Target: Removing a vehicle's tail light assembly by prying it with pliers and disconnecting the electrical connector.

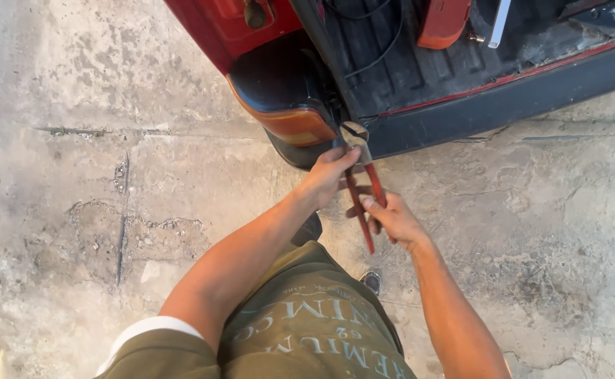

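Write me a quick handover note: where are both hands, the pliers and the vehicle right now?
Left hand: up at the head of the red-handled pliers.
Right hand: gripping the handles lower down.
Pliers' metal head sits against the rear corner of the red vehicle, beside the tail lamp and dark bumper.
Done: pliers positioned at the corner.
Left: whether anything is gripped is hidden.

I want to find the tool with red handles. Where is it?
In the head view, the pliers sit near the middle, held by both hands: the left hand near the head, the right hand on the handles, the jaws by the orange tail light.
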